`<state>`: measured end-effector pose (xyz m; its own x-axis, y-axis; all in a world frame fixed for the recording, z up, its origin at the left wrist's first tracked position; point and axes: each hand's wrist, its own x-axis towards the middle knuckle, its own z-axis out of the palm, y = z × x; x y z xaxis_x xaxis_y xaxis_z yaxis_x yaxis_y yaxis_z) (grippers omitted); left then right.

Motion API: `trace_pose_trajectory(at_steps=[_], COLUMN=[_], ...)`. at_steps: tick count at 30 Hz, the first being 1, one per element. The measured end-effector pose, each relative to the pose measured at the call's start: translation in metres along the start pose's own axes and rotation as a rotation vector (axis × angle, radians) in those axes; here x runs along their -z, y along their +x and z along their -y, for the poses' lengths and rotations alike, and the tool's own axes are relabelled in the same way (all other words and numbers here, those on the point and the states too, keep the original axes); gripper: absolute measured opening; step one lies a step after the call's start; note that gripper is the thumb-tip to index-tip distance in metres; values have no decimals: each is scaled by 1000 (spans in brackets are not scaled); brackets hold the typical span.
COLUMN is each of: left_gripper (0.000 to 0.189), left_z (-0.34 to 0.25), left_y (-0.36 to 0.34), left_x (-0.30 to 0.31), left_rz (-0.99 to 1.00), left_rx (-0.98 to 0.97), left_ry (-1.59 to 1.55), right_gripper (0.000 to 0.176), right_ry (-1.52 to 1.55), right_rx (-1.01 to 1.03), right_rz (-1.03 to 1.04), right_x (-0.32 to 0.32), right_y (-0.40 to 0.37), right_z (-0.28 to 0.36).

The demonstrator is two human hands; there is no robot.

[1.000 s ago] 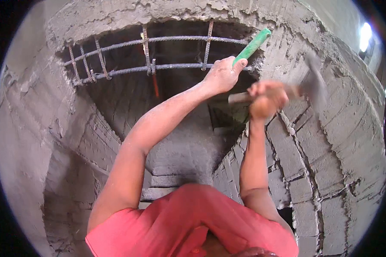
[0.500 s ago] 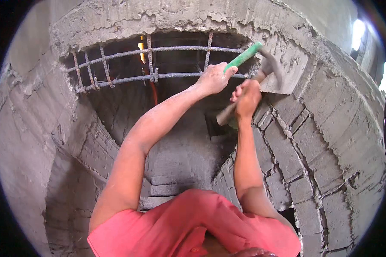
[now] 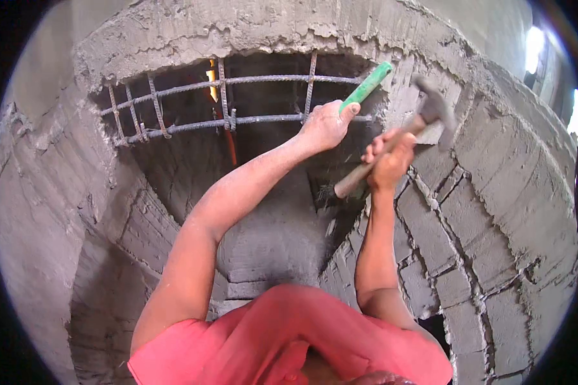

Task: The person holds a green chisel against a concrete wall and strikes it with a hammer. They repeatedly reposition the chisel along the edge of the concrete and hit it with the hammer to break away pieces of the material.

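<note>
My left hand [image 3: 329, 124] is wrapped around a green chisel [image 3: 367, 86], its upper end pointing up and right near the broken concrete edge. To the right, my right hand [image 3: 392, 159] grips the wooden handle of a claw hammer [image 3: 436, 108]. The hammer's metal head is slightly blurred, apart from the chisel and to its right. Small bits show in the air below my hands. Behind my left hand runs a rebar grid [image 3: 263, 119] across an opening; the chisel's lower end is hidden in my fist.
A rough concrete rim [image 3: 192, 42] arches above the rebar opening. An orange strip [image 3: 230, 147] hangs inside it. On the right, a curved wall of blocks [image 3: 459, 237] has mortar ridges and gaps. The left wall [image 3: 32, 212] is rough and grey.
My right hand has swung the hammer right and slightly down, away from the chisel. My left hand has shifted very slightly, still holding the chisel.
</note>
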<state>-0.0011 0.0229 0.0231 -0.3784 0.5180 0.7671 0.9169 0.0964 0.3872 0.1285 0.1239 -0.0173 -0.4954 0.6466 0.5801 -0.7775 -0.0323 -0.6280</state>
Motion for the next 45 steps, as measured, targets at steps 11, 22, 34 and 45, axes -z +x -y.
trace_pose_trajectory(at_steps=[11,22,34,45], left_gripper=[60,57,60,59], left_z=[14,1,-2,-17], left_y=[4,2,-3,12], left_x=[4,6,4,13], left_rz=[46,32,73,94], left_rx=[16,50,97,178], left_ry=[137,129,112,124], right_gripper=[55,55,55,59], right_ry=[102,-69,2,-8], right_rx=[-106,-70,-173,133], right_rz=[46,66,87,141], right_x=[-8,-8,-6,14], right_y=[11,17,19,27], right_z=[-23,-22,-10,-32])
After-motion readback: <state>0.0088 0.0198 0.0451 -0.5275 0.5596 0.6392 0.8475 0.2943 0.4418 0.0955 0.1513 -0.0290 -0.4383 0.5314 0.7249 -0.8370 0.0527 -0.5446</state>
